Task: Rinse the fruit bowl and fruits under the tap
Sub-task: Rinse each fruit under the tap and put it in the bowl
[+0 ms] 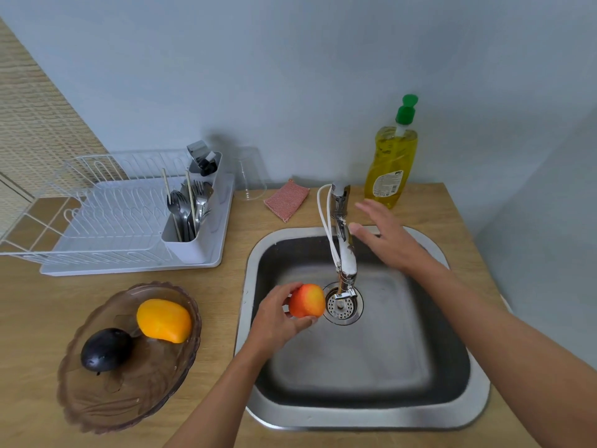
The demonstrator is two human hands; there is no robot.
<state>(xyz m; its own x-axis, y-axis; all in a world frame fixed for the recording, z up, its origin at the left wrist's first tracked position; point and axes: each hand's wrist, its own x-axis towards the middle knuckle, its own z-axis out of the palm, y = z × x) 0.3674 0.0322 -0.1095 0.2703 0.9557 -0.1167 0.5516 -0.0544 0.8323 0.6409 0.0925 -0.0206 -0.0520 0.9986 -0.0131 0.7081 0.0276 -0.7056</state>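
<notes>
My left hand (277,318) grips a red-and-yellow peach (307,300) over the steel sink (478,392), just left of the tap spout (345,263) and the drain. No water stream is visible. My right hand (384,234) is open, fingers spread, beside the tap's handle at the back of the sink. A brown glass fruit bowl (106,402) sits on the counter left of the sink; inside it lie a yellow-orange mango (164,320) and a dark plum (106,349).
A white dish rack (106,218) with a cutlery holder stands at the back left. A clear glass (250,176), a pink sponge (286,199) and a yellow dish-soap bottle (391,163) line the wall behind the sink. The wooden counter ends at the right.
</notes>
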